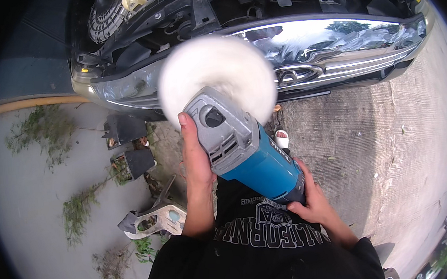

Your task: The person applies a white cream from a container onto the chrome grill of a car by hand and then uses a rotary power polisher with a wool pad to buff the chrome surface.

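Note:
A blue and grey power polisher [259,163] is held in front of me in both hands. Its round white pad [186,71] looks blurred, as if spinning, and overlaps the glossy front of a car [321,42] in the picture; I cannot tell whether it touches. My left hand [197,160] grips the grey gear head from its left side, the thumb lying up along the casing. Around the rear end of the blue body, my right hand [309,195] is closed, with part of its fingers hidden beneath.
Above the car's front, the open engine bay [255,6] shows brackets and gaps. Dark planters [133,165] and a worn white plastic chair [159,218] stand at left beside a pale wall [34,207] with plants. Concrete paving [350,145] spreads to the right.

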Available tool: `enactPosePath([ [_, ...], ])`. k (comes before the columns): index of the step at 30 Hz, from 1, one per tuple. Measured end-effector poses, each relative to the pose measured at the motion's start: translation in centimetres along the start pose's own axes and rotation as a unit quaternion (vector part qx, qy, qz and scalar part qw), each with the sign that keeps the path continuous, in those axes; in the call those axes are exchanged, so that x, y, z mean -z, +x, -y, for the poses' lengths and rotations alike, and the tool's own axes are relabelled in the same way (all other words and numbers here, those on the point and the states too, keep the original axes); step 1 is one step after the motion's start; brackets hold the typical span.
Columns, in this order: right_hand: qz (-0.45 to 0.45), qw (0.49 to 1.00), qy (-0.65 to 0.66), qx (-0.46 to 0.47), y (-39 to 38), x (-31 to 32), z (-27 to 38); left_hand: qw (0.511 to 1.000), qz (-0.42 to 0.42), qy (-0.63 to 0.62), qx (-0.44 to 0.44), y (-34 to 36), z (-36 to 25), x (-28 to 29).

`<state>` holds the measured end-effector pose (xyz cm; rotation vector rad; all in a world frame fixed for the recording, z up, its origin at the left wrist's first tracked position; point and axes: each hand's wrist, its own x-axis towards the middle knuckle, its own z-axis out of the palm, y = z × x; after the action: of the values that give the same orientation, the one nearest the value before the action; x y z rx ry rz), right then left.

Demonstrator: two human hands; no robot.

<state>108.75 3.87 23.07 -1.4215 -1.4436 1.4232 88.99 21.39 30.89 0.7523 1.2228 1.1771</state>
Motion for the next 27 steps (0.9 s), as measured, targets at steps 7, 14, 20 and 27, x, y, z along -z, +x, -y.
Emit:
enactPosePath([
  [7,0.045,0.997,-0.002,0.069,5.0,-2.3,1.4,0.995,-0.086,-0.033,-0.042,2.7,-0.5,6.0],
  [14,0.043,0.988,-0.095,0.117,9.8,-4.6,-0.8,0.990,-0.080,-0.073,-0.086,4.1,2.0,11.2],
  [20,0.001,0.986,-0.161,0.053,9.0,-3.4,-3.6,0.988,-0.088,-0.103,-0.070,3.6,7.2,10.6],
  [27,-0.051,0.990,-0.124,-0.035,4.0,-0.9,-7.9,0.997,0.014,-0.072,-0.023,1.0,12.0,6.3],
])
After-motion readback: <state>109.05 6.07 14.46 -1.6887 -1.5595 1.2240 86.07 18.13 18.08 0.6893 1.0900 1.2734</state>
